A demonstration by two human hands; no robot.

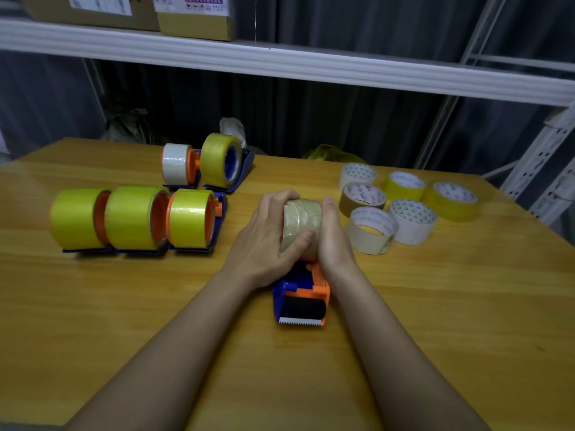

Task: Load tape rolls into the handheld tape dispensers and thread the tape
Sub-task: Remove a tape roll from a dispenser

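A blue and orange tape dispenser [301, 301] lies on the wooden table [435, 306], its toothed blade and black roller toward me. A beige tape roll [302, 220] sits on edge at its far end. My left hand [267, 241] wraps the roll from the left, thumb across its front. My right hand [333, 237] presses flat against the roll's right side and the dispenser's orange side. The dispenser's hub is hidden behind the roll and my hands.
Three dispensers with yellow rolls [137, 217] stand in a row at the left. Two more loaded dispensers [207, 160] stand behind them. Several loose rolls [407, 203] lie at the right. A white shelf beam [280, 63] with cardboard boxes [196, 14] runs overhead.
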